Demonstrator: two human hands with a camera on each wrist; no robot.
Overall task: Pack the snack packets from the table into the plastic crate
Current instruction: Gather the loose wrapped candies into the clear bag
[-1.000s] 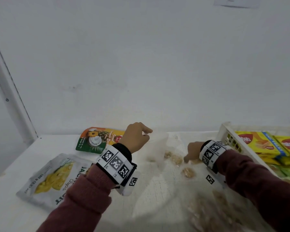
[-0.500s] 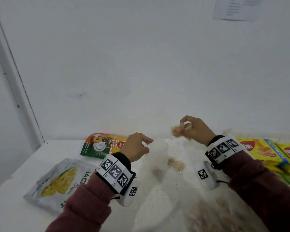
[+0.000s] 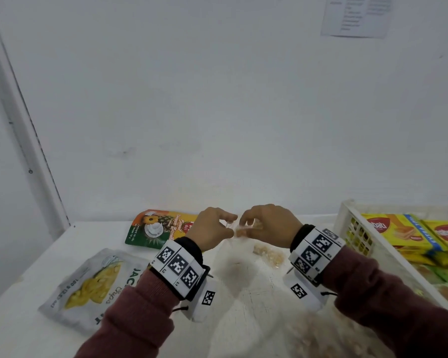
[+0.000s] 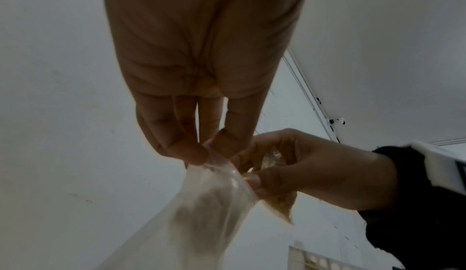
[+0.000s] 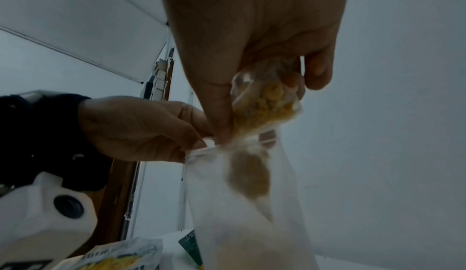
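Note:
My left hand [image 3: 228, 223] pinches the top edge of a large clear plastic bag [image 3: 233, 267] and holds it up above the table. My right hand [image 3: 243, 227] pinches a small clear packet of yellow snack pieces [image 5: 264, 102] right at the bag's mouth [image 5: 227, 150], touching the left fingertips [image 4: 199, 152]. More small snack packets [image 3: 267, 251] lie on the table under the right hand. The white plastic crate [image 3: 347, 215] stands at the right with yellow wafer packets [image 3: 398, 233] inside.
A grey jackfruit pouch [image 3: 93, 288] lies at the front left of the white table [image 3: 36, 267]. A green and orange pineapple pouch [image 3: 155, 228] lies behind the left hand by the wall. A paper sheet [image 3: 357, 16] hangs on the wall.
My right hand rose from the table with a small snack packet and moved left to the mouth of the bag. The left hand kept holding the bag up.

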